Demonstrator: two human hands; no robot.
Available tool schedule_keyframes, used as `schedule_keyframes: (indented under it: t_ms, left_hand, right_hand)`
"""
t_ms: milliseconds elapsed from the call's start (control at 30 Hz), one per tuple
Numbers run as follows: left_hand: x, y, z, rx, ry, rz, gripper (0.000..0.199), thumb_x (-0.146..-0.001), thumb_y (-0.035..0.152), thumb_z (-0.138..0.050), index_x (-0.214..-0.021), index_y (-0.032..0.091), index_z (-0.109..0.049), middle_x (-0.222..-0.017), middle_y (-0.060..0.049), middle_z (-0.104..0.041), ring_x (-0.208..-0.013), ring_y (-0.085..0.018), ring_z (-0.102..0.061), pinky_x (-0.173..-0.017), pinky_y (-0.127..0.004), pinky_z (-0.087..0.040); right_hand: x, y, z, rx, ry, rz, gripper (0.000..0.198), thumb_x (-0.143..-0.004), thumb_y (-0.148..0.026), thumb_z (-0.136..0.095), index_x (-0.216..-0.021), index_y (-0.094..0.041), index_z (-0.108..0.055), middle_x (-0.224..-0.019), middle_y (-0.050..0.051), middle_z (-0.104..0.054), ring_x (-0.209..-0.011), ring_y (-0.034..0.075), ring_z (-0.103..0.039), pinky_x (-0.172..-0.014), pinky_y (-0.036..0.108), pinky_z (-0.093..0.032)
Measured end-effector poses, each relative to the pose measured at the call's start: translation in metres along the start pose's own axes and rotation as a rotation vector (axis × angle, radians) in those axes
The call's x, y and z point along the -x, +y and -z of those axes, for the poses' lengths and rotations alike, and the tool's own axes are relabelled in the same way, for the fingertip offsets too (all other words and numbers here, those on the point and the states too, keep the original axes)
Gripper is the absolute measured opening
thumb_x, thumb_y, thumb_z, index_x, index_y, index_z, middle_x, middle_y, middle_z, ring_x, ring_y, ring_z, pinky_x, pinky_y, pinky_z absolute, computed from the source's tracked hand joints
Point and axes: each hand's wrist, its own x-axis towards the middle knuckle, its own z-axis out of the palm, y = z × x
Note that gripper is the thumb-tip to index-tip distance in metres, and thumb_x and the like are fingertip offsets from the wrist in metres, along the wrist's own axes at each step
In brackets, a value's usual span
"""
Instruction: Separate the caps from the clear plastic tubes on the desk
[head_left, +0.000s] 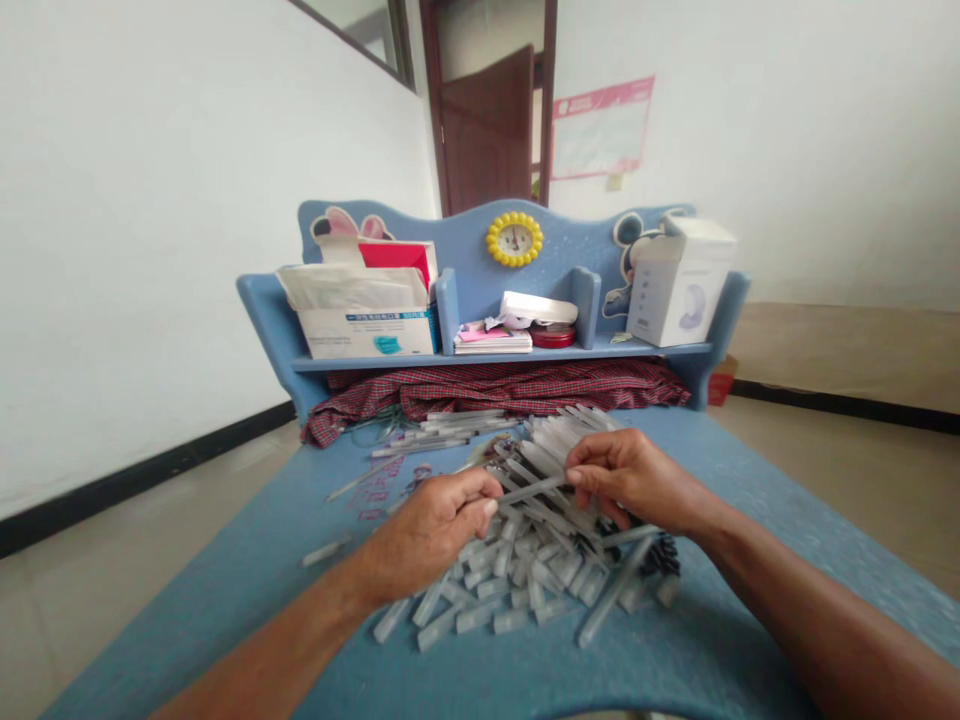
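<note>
A slim translucent pen barrel [534,490] spans the space between my two hands, slightly raised at its right end. My left hand [450,515] pinches one end between thumb and fingers. At the other end, the thumb and fingertips of my right hand [626,475] are closed on it. Below them spreads a heap of short translucent caps [480,600]. Behind my right hand lies a pile of longer translucent barrels [551,435]. Small black pieces [664,552] sit by the heap's right side, and one long barrel [615,592] rests across the caps.
Along the back of the blue desk [757,500] lies a bundled checked cloth [510,385]. The shelf above holds a mask box [367,332], a red round tin [553,336] and a white box [679,285]. More thin tubes [450,430] lie at the back left.
</note>
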Motion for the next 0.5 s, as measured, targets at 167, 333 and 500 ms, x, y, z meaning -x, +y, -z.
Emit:
schedule_keyframes:
  t_ms: [167, 333, 500]
  left_hand:
    - [0.0, 0.003, 0.003, 0.031, -0.017, -0.022, 0.023, -0.086, 0.03, -0.039, -0.08, 0.017, -0.056, -0.065, 0.005, -0.051, -0.062, -0.011, -0.048, -0.06, -0.021, -0.035]
    - [0.0, 0.002, 0.006, 0.077, -0.045, -0.012, 0.024, -0.085, 0.032, -0.041, -0.082, 0.016, -0.057, -0.064, 0.004, -0.051, -0.059, -0.01, -0.046, -0.058, -0.021, -0.036]
    - [-0.001, -0.008, 0.023, 0.226, -0.164, 0.091, 0.025, -0.082, 0.037, -0.047, -0.091, 0.016, -0.058, -0.066, 0.003, -0.056, -0.058, -0.011, -0.048, -0.053, -0.02, -0.038]
  right_hand:
    - [0.002, -0.002, 0.0, 0.007, 0.04, -0.036, 0.02, -0.077, -0.031, -0.06, -0.064, -0.017, -0.057, -0.049, -0.004, -0.056, -0.028, 0.003, -0.034, -0.029, 0.017, -0.02]
    - [0.005, -0.002, -0.003, -0.018, 0.054, -0.03, 0.022, -0.076, -0.032, -0.062, -0.061, -0.017, -0.055, -0.047, -0.004, -0.057, -0.027, 0.003, -0.034, -0.028, 0.017, -0.02]
    - [0.01, -0.004, 0.011, -0.087, -0.023, -0.008, 0.02, -0.074, -0.033, -0.064, -0.07, -0.017, -0.054, -0.055, -0.002, -0.063, -0.029, 0.003, -0.037, -0.03, 0.016, -0.02]
